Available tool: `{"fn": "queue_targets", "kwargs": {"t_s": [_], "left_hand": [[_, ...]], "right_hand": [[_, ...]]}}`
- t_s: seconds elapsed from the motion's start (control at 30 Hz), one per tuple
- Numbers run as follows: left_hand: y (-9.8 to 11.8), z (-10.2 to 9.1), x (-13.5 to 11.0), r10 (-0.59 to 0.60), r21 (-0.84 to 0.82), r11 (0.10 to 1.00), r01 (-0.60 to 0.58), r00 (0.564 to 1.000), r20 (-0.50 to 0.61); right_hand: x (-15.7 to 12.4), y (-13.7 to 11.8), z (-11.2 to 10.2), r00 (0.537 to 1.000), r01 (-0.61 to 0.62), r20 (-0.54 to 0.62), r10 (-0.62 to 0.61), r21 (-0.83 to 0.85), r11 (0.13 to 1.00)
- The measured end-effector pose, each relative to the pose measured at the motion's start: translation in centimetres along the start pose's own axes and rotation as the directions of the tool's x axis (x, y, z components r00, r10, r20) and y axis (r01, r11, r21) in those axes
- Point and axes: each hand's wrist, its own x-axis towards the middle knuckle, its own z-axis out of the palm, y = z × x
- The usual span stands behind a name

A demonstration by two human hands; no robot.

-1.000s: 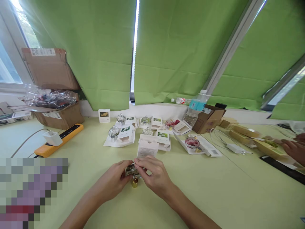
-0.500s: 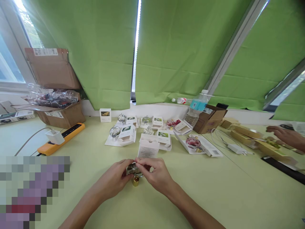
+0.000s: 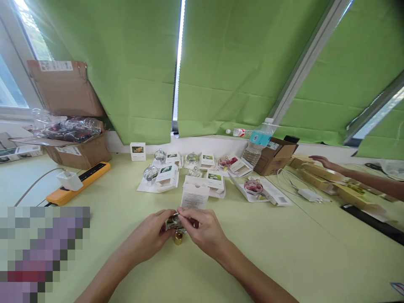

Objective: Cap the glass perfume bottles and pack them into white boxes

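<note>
Co-worker's hand [image 3: 318, 160] perhaps nearer the bottle [image 3: 175, 222]

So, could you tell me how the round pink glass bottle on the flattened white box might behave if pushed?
The glass bottle looks ball-shaped, so it would probably roll rather than slide. It appears to be clear glass, so likely fragile and somewhat slippery. The thin white box under it may shift too.

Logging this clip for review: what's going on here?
The left hand and right hand pinch a small glass bottle, a gold cap showing beneath, over the table. A white box stands behind it, with round bottles and opened boxes beyond. At far right a co-worker's hand reaches over yellow boxes.
</note>
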Motion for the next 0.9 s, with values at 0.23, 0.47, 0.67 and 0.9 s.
{"fn": "queue_targets", "kwargs": {"t_s": [0.23,0.47,0.67,0.9], "left_hand": [[-0.09,-0.02,-0.04,-0.002,0.012,1.000,0.002,1.000,-0.002],[0.05,-0.02,0.01,-0.013,0.023,1.000,0.013,1.000,0.004],[-0.10,0.02,0.07,0.006,0.008,1.000,-0.006,1.000,0.003],[-0.04,-0.07,-0.05,-0.014,0.020,1.000,0.014,1.000,0.011]], "right_hand": [[-0.03,-0.07,0.02,0.999,0.032,-0.005,-0.032,-0.015,0.999],[0.34,-0.42,-0.33,0.999,0.020,0.033,-0.016,-0.096,0.995],[0.22,0.08,0.02,0.999,-0.037,0.026,0.036,0.024,0.999],[-0.05,0.12,0.34,0.996,0.057,-0.061,-0.059,-0.020,0.998]]}}
